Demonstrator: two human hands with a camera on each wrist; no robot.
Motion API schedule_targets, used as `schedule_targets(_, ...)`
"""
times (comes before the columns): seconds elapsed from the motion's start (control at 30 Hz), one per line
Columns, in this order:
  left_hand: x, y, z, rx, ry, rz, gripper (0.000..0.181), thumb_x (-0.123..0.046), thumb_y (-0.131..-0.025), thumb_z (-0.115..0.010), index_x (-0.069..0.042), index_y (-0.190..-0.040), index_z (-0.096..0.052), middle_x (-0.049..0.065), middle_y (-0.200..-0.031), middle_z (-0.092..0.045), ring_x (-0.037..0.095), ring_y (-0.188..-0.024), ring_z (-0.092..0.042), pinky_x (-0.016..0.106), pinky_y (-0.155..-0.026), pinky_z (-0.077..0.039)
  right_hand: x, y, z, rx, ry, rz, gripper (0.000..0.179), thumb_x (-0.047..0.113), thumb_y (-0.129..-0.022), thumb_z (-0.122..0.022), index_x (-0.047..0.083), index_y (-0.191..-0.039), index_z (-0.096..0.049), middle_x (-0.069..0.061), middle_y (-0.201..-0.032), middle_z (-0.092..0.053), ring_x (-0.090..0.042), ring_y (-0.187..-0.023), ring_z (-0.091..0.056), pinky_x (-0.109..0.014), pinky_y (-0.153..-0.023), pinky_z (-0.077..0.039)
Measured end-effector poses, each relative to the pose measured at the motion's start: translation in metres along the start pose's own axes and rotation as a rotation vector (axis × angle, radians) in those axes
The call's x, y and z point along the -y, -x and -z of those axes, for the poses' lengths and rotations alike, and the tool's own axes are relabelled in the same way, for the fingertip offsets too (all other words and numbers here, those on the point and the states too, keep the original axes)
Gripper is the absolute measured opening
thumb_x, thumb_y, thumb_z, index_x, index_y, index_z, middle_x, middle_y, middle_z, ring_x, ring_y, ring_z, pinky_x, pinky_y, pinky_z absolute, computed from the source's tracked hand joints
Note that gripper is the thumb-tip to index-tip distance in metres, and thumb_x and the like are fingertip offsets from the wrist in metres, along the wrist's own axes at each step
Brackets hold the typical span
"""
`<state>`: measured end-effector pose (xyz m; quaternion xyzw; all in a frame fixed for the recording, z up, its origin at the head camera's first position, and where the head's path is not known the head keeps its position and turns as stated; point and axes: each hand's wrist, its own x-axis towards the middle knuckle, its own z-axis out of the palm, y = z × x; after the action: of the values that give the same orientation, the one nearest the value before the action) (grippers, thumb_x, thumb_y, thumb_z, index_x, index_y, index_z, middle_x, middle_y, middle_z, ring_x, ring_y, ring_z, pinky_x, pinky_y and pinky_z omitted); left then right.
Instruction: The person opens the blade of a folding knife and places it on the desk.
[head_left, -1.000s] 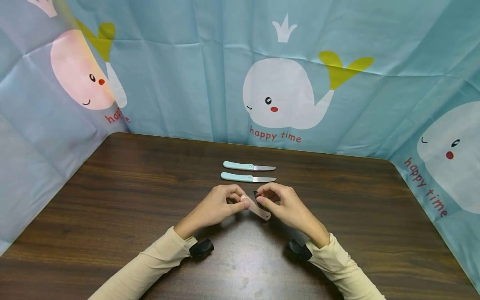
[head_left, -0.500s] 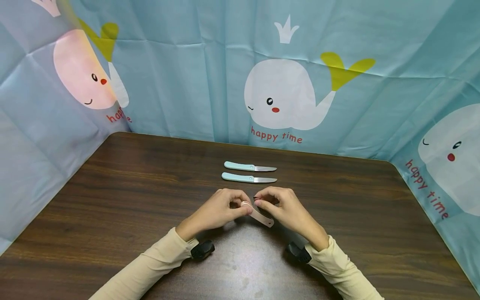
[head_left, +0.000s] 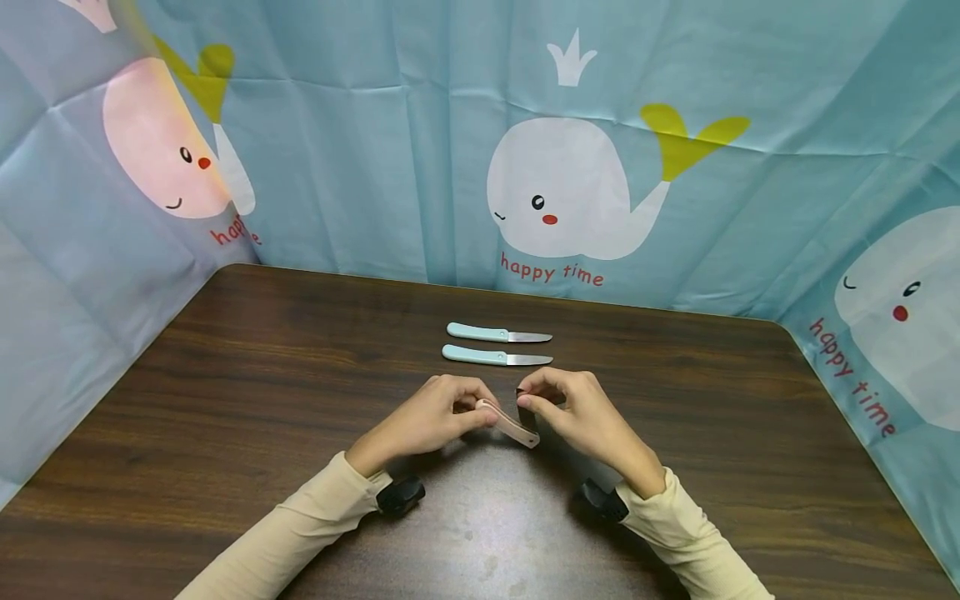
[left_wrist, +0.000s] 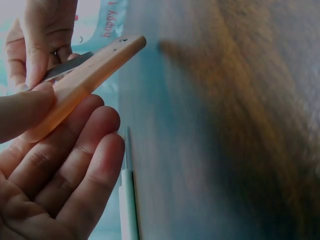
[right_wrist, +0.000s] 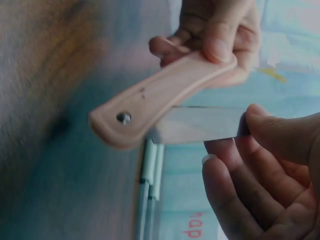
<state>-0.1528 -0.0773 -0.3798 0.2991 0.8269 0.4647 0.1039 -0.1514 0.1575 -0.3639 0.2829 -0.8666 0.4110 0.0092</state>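
Observation:
A folding knife with a pale pink handle (head_left: 516, 428) is held above the table between both hands. My left hand (head_left: 431, 417) pinches the handle's rear end between thumb and fingers. With thumb and fingertips my right hand (head_left: 581, 414) pinches the tip end of the blade (right_wrist: 200, 124), which stands at an angle out of the handle. The pivot end, with a round rivet (right_wrist: 123, 117), points toward the body. Other fingers of the left hand (left_wrist: 65, 165) lie loosely below the handle. The blade looks dark in the head view.
Two folding knives with light blue handles, a far one (head_left: 477, 332) and a near one (head_left: 475, 355), lie parallel beyond the hands, blades out and pointing right. The brown wooden table (head_left: 225, 400) is bordered by a blue whale-print curtain (head_left: 337, 167).
The right hand has shifted slightly right, and more of the blade shows between it and the handle. The pink handle dipped toward the body, then rose a little. The blue knives stay put.

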Motion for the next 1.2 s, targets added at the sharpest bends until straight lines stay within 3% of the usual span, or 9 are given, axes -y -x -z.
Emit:
schedule_targets(0.17, 0.002, 0.0, 0.005, -0.035, -0.027, 0.021, 0.009, -0.02, -0.095, -0.068, -0.013, -0.098, -0.072, 0.003, -0.085, -0.074, 0.001, -0.064, -0.053, 0.02, -0.06, -0.044, -0.003, 0.0, 0.007, -0.041, -0.031, -0.037, 0.005, 0.008, -0.09, -0.072, 0.006, -0.095, -0.071, -0.005, -0.088, -0.075, -0.011, -0.077, -0.071, -0.023, -0.065, -0.053)
schedule_targets(0.37, 0.005, 0.0, 0.011, -0.065, -0.019, 0.049, 0.006, -0.02, -0.095, -0.067, -0.016, -0.098, -0.071, 0.005, -0.085, -0.074, 0.004, -0.064, -0.054, 0.02, -0.06, -0.043, -0.009, 0.001, 0.014, -0.057, -0.073, -0.089, 0.007, 0.007, -0.091, -0.071, 0.003, -0.097, -0.069, -0.009, -0.09, -0.075, -0.018, -0.081, -0.075, -0.023, -0.07, -0.056)
schedule_targets(0.57, 0.007, 0.0, 0.018, -0.094, 0.043, 0.086, 0.007, -0.018, -0.096, -0.066, -0.014, -0.097, -0.072, 0.009, -0.084, -0.075, 0.023, -0.072, -0.064, 0.021, -0.062, -0.045, -0.014, 0.0, 0.021, -0.06, -0.101, -0.142, 0.008, 0.007, -0.091, -0.07, 0.002, -0.097, -0.068, -0.011, -0.088, -0.076, -0.023, -0.08, -0.075, -0.023, -0.069, -0.055)
schedule_targets(0.77, 0.011, 0.0, 0.024, -0.128, 0.138, 0.086, 0.01, -0.013, -0.096, -0.065, -0.007, -0.1, -0.072, 0.014, -0.086, -0.075, 0.028, -0.078, -0.07, 0.03, -0.067, -0.055, -0.022, -0.001, 0.026, -0.054, -0.103, -0.203, 0.007, 0.008, -0.091, -0.071, 0.004, -0.096, -0.069, -0.014, -0.088, -0.075, -0.031, -0.08, -0.074, -0.025, -0.065, -0.055)
schedule_targets(0.97, 0.019, -0.002, 0.03, -0.132, 0.3, 0.082, 0.014, -0.007, -0.097, -0.062, 0.003, -0.105, -0.067, 0.027, -0.094, -0.073, 0.035, -0.084, -0.073, 0.043, -0.077, -0.059, -0.025, -0.002, 0.03, -0.048, -0.066, -0.219, 0.005, 0.009, -0.09, -0.072, 0.005, -0.093, -0.069, -0.011, -0.084, -0.075, -0.027, -0.079, -0.073, -0.023, -0.064, -0.053)
schedule_targets(1.2, 0.023, -0.003, 0.036, -0.181, 0.43, 0.107, 0.018, -0.002, -0.098, -0.059, 0.011, -0.11, -0.062, 0.032, -0.101, -0.07, 0.017, -0.08, -0.074, 0.039, -0.078, -0.06, -0.031, -0.001, 0.033, -0.043, -0.014, -0.238, 0.004, 0.012, -0.09, -0.073, 0.009, -0.091, -0.071, -0.011, -0.082, -0.073, -0.022, -0.073, -0.07, -0.023, -0.063, -0.051)
